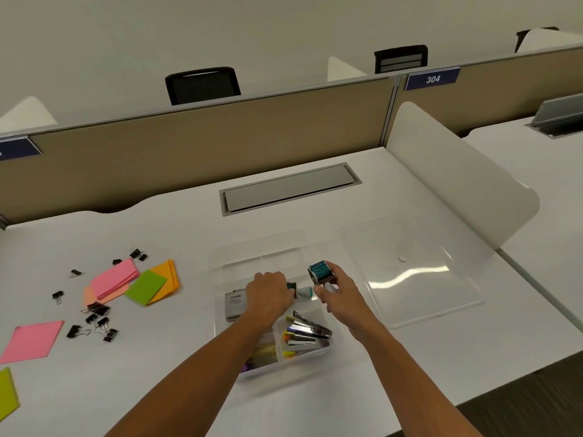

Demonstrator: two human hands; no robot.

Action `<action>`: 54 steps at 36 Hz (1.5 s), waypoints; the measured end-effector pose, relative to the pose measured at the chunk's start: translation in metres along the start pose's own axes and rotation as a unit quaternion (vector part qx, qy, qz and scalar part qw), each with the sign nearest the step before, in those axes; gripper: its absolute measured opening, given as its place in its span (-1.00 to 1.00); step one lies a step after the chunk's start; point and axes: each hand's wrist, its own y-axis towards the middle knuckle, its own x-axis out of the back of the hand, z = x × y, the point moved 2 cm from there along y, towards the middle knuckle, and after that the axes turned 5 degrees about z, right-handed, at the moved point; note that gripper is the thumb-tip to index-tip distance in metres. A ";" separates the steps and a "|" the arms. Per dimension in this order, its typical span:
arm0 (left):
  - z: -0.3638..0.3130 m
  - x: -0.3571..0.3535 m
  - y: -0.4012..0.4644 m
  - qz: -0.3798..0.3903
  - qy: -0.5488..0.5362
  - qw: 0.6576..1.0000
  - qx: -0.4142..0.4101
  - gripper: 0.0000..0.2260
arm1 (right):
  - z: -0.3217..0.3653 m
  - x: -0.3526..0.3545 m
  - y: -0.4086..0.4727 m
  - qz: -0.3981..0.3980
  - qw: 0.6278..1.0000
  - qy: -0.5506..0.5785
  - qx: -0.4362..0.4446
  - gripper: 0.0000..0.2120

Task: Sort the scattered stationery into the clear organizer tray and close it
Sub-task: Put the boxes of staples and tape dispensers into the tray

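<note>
Nearest you, the clear organizer tray (220, 263) sits on the white table (410, 373), its front compartments holding staplers (310, 331) and coloured markers (291, 339), a grey box (235, 305) at its left side. Your left hand (268, 294) is curled over the tray's middle around a small teal-tipped item (303, 291), largely hidden. Your right hand (334, 291), just beside it, grips a teal-faced stamp block (320, 271). To your left lie scattered sticky-note pads (116, 279) and black binder clips (94, 323), well apart from the tray. The clear lid (410, 269) lies flat just right of the tray. Beyond are a cable hatch (288, 189), a white side divider (457, 171), a tan partition (189, 143) and office chairs (202, 85).
</note>
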 end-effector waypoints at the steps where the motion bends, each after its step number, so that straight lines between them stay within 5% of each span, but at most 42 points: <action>1: 0.000 -0.001 0.000 -0.001 0.000 1.000 -0.002 -0.78 | 0.000 0.000 0.001 0.002 1.000 -0.003 0.001 -0.55; 13: 0.009 0.003 -0.009 -0.065 -0.059 0.996 -0.007 -0.70 | -0.001 -0.004 0.014 0.022 0.991 -0.129 -0.001 -0.45; 26: 0.037 0.003 -0.041 -0.132 -0.199 0.971 0.019 -0.79 | 0.024 -0.021 0.040 0.085 0.927 -0.361 0.061 -0.60; 54: 0.079 -0.006 -0.077 -0.153 -0.247 0.955 0.061 -0.83 | 0.018 -0.042 0.060 0.142 0.820 -0.550 0.072 -0.67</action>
